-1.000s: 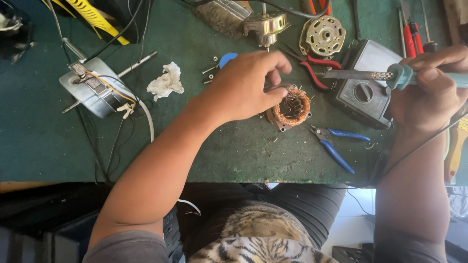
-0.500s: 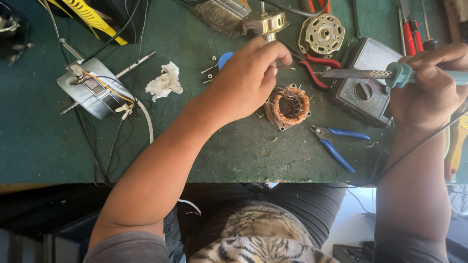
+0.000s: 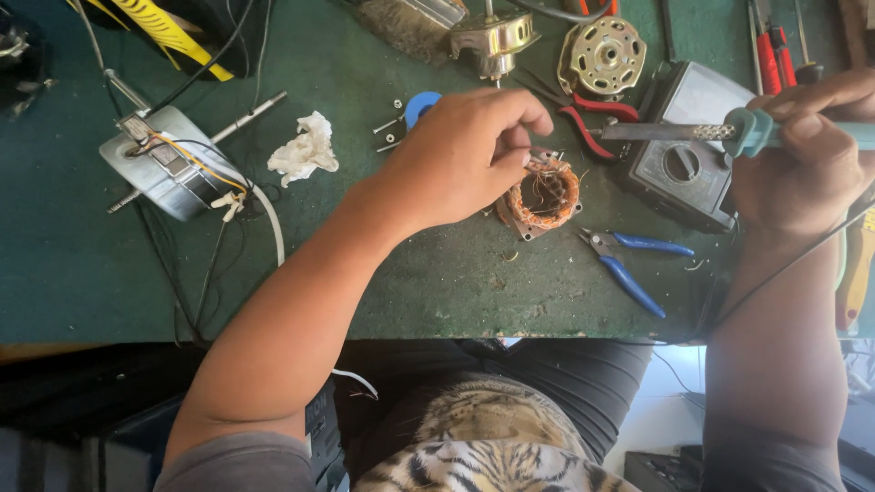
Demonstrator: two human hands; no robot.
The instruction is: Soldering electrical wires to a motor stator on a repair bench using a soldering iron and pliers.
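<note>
My left hand (image 3: 469, 150) hovers over a copper-wound motor stator (image 3: 544, 196) on the green bench, fingertips pinched at the thin wires on its upper left rim. My right hand (image 3: 807, 155) grips the teal handle of a soldering iron (image 3: 720, 133), whose metal barrel points left, level, above a dark grey meter box (image 3: 679, 169). The iron's tip ends right of the stator, apart from it. A black cord runs down from my right hand past my forearm.
Blue-handled pliers (image 3: 633, 264) lie right of the stator, red-handled pliers (image 3: 588, 118) behind it. A silver fan motor (image 3: 169, 169) with wires sits far left, beside crumpled white paper (image 3: 305, 150). A perforated motor cover (image 3: 602, 55), brass-coloured motor (image 3: 492, 36), blue tape roll (image 3: 421, 105) and screwdrivers (image 3: 770, 46) line the back.
My left hand has shifted slightly up and back over the stator, its fingertips staying at the rim wires. My right hand and the soldering iron have hardly moved.
</note>
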